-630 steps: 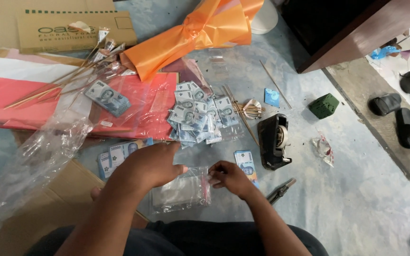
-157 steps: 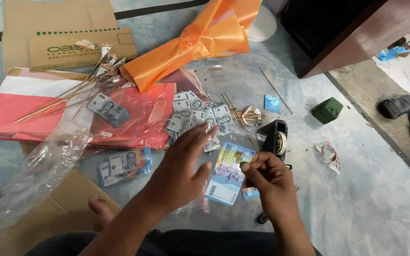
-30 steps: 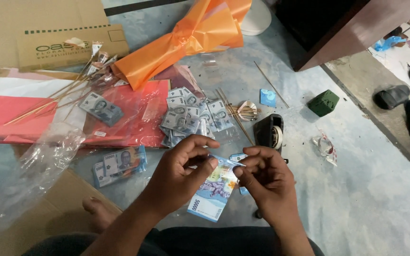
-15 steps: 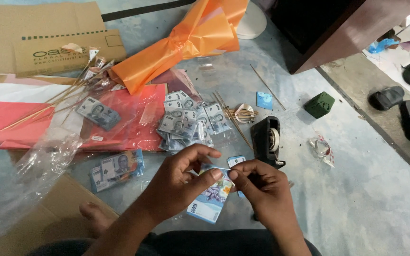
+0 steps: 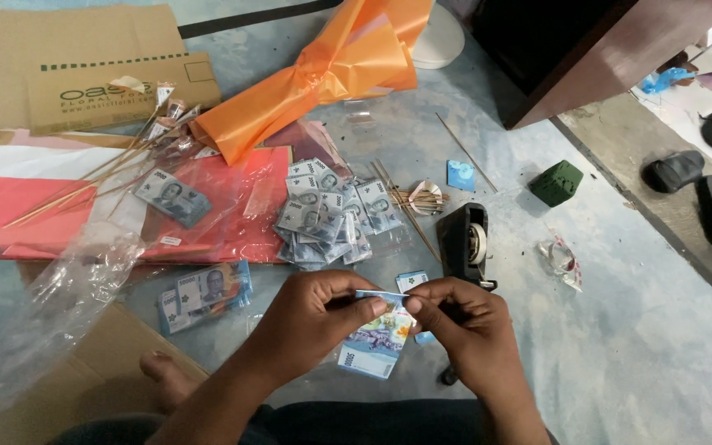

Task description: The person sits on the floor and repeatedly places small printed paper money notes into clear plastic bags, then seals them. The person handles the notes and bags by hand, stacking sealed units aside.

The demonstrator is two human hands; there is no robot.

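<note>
My left hand (image 5: 315,317) and my right hand (image 5: 463,321) meet over the floor in front of me. Together they pinch the top edge of a blue-green banknote (image 5: 377,346), which hangs down between them. Just beyond my right hand stands a black tape dispenser (image 5: 465,243). A spread of grey banknotes in clear sleeves (image 5: 331,210) lies farther out, and a small stack of blue notes (image 5: 203,292) lies to the left of my left hand.
Red plastic sheets (image 5: 59,206) with thin wooden skewers (image 5: 84,177) lie at left. Orange plastic wrap (image 5: 323,74), a flat cardboard box (image 5: 84,74), a green foam block (image 5: 555,181), clear plastic (image 5: 59,305) and black sandals (image 5: 702,194) surround the spot. My bare foot (image 5: 166,375) rests on cardboard.
Both hands have come closer together on the note's top edge, and the note now hangs lower between them. The view has shifted slightly.
</note>
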